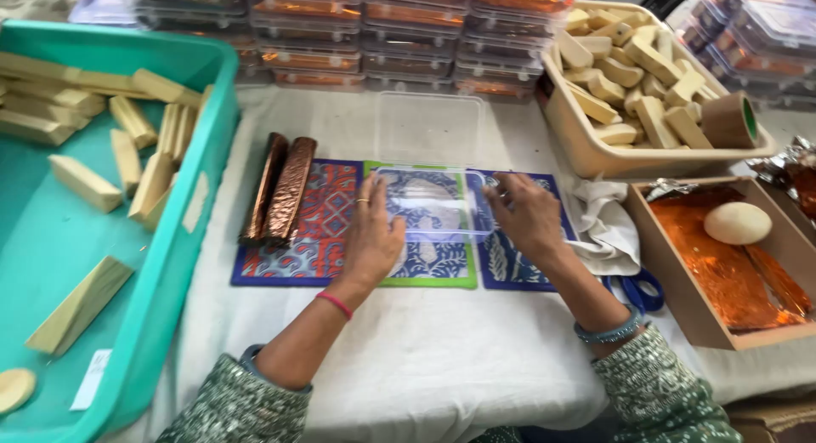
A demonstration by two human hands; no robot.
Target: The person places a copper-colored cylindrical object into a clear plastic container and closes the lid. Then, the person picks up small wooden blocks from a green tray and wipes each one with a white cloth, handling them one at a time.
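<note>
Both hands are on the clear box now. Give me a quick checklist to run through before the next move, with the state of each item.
1. Clear box gripped on both sides: ok, left hand and right hand each at an end.
2. Box sits on the patterned mats: ok.
3. Box empty inside: cannot tell, it is see-through over a patterned mat.
4. Wrapped bars within reach: ok, two lie on the mat left of the left hand.
5. Lid at hand: ok, a clear piece lies just behind the box, though lid or second box cannot be told.
6. Scissors clear of the hands: ok, under the right forearm.
</note>
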